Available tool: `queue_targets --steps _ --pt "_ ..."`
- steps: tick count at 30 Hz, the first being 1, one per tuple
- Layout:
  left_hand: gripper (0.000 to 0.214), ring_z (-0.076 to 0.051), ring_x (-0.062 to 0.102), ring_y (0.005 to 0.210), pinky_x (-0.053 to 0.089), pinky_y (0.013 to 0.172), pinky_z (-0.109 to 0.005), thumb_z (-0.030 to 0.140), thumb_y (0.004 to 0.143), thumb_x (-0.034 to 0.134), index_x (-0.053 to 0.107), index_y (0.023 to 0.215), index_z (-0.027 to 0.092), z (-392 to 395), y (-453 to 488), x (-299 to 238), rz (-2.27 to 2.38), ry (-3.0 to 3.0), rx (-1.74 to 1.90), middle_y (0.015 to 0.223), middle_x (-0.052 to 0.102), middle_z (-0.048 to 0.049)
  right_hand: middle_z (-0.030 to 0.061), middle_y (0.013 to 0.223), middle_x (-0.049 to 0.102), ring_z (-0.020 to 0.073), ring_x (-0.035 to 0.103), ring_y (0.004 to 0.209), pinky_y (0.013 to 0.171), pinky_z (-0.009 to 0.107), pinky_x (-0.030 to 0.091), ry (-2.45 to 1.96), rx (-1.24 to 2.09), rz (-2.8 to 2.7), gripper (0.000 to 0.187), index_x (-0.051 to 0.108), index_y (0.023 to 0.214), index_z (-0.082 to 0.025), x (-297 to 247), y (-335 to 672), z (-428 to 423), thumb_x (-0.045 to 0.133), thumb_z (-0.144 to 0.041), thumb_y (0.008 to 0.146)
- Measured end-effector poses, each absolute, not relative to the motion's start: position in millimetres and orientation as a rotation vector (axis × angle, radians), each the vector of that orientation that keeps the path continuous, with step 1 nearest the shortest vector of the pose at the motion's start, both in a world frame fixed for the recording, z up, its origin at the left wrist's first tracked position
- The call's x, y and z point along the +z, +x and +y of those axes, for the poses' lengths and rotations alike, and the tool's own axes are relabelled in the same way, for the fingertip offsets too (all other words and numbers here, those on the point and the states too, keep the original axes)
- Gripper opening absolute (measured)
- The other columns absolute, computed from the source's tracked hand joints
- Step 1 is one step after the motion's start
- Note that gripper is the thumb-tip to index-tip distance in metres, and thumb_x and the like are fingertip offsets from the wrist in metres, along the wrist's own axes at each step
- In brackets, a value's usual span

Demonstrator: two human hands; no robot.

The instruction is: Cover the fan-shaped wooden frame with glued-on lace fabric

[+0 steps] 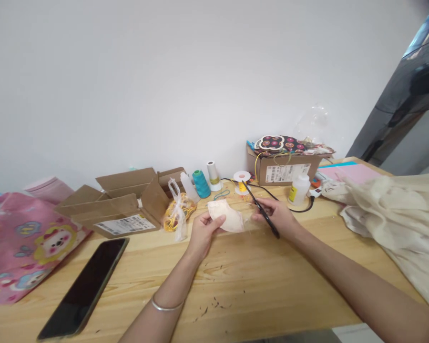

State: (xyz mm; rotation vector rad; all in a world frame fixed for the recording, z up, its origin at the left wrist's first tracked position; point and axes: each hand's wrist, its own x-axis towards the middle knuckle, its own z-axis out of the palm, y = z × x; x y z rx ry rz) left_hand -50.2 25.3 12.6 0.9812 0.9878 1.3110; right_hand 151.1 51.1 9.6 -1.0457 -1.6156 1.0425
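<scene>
My left hand (202,228) is closed on a small pale cream piece of fabric (226,215) and holds it up over the wooden table (243,281). My right hand (279,214) grips a thin black tool (260,209) that looks like scissors; its tip points up and to the left, beside the fabric's right edge. A silver bangle (164,306) sits on my left wrist.
A dark phone (84,288) lies at the front left beside a pink cartoon bag (21,245). Open cardboard boxes (123,202), a clear bag of yellow bits (177,212), thread spools (201,183), a glue bottle (298,189) and a filled box (284,166) line the back. Cream cloth (396,219) lies at right.
</scene>
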Motion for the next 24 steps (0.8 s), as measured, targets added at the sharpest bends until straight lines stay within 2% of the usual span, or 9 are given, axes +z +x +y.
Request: queue_targets --steps 3,8,12,17,21,24 --pt "0.026 -0.017 0.063 0.065 0.051 0.062 -0.028 0.022 0.061 0.071 0.067 0.084 0.012 23 -42 13 0.963 1.032 1.213 0.077 0.070 -0.0071 0.0005 0.064 0.059 0.0128 0.054 0.056 0.054 0.026 0.047 -0.996 1.118 -1.558 0.049 0.061 0.091 -0.013 14 136 41 0.073 -0.035 0.049" --pt "0.026 -0.017 0.063 0.068 0.051 0.065 -0.029 0.023 0.060 0.071 0.067 0.083 0.011 22 -42 11 0.986 1.054 1.157 0.078 0.070 -0.0075 -0.0021 0.060 0.052 0.0077 0.044 0.046 0.044 0.021 0.040 -1.080 0.959 -1.258 0.037 0.058 0.092 -0.015 14 141 46 0.063 -0.034 0.061" --pt "0.026 -0.016 0.063 0.066 0.050 0.063 -0.026 0.023 0.059 0.071 0.067 0.082 0.012 23 -48 9 1.015 1.070 1.190 0.078 0.070 -0.0068 -0.0021 0.062 0.051 0.0059 0.041 0.045 0.040 0.019 0.037 -1.099 0.919 -1.166 0.041 0.055 0.094 -0.015 15 151 51 0.065 -0.035 0.060" --pt "0.032 -0.018 0.063 0.069 0.050 0.065 -0.029 0.024 0.058 0.072 0.067 0.087 0.013 23 -49 11 1.003 1.046 1.215 0.081 0.070 -0.0075 -0.0040 0.055 0.049 0.0061 0.039 0.040 0.036 0.020 0.035 -1.107 1.100 -1.241 0.046 0.057 0.095 -0.015 17 145 46 0.067 -0.041 0.058" --pt "0.036 -0.018 0.063 0.069 0.050 0.064 -0.030 0.025 0.056 0.073 0.065 0.089 0.012 24 -50 13 1.004 1.014 1.226 0.081 0.069 -0.0080 -0.0040 0.052 0.049 0.0080 0.041 0.039 0.037 0.022 0.036 -1.149 1.063 -1.337 0.049 0.057 0.100 -0.014 12 147 49 0.064 -0.043 0.061" --pt "0.040 -0.016 0.062 0.071 0.049 0.064 -0.026 0.023 0.055 0.073 0.061 0.093 0.014 26 -51 14 1.000 1.031 1.263 0.084 0.069 -0.0066 -0.0023 0.053 0.054 0.0122 0.051 0.047 0.044 0.024 0.041 -1.312 0.774 -1.555 0.043 0.059 0.100 -0.016 11 158 55 0.063 -0.037 0.062"
